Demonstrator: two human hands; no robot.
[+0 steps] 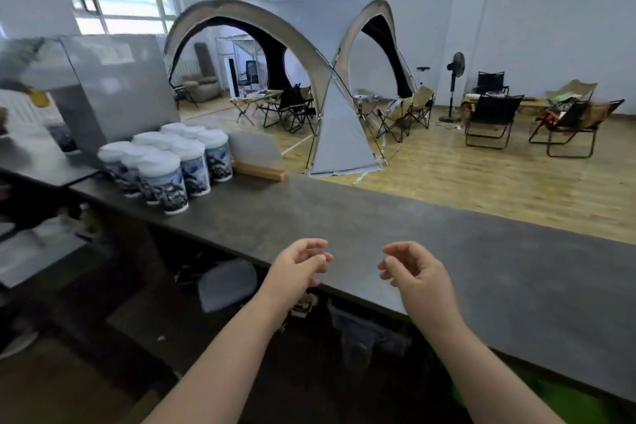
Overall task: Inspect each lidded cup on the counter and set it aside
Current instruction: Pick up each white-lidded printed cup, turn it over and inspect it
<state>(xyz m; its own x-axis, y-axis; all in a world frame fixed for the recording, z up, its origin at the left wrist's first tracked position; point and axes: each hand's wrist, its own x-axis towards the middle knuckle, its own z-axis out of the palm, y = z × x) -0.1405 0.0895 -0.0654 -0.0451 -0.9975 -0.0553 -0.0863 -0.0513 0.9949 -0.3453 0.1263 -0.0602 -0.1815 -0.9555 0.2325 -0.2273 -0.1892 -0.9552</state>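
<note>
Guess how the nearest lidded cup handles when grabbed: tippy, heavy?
Probably tippy: the nearest cup is tall on a narrow base. Likely light unless filled; contents are hidden under the white lid. Neighbouring cups crowd it, so a push may topple them.

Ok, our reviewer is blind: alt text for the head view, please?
The left hand and right hand hover empty, fingers loosely curled, over a dark counter. A cluster of white-lidded printed cups stands on it at far left; a dome tent stands beyond.

Grey dome tent [303,55], folding chairs [490,119], standing fan [453,86]
</note>
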